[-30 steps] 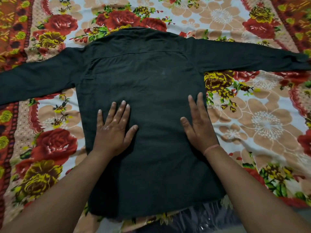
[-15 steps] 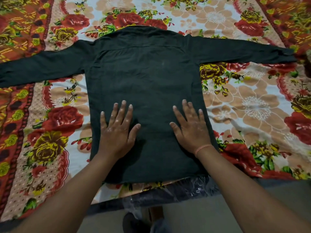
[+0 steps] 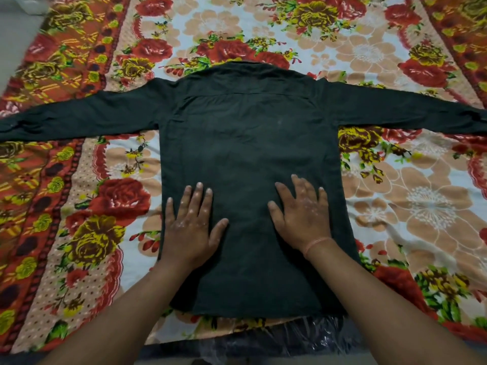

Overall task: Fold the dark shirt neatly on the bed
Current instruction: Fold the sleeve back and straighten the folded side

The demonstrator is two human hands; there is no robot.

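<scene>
The dark shirt [image 3: 245, 154] lies flat on the bed, back side up, collar at the far end and hem near me. Both long sleeves stretch straight out to the left and right. My left hand [image 3: 188, 225] presses flat on the lower left part of the shirt body, fingers straight and spread. My right hand [image 3: 303, 214] lies flat on the lower right part, fingers straight, with a thin orange band at the wrist. Neither hand grips the cloth.
A flowered bedsheet [image 3: 395, 206] in red, orange and white covers the bed under the shirt. Clear plastic wrap [image 3: 276, 338] shows along the bed's near edge below the hem. The left sleeve end reaches the frame's left edge.
Both hands stay flat on the shirt's lower body, the right one now nearer the middle than a second ago. The view has shifted, showing both sleeves more fully.
</scene>
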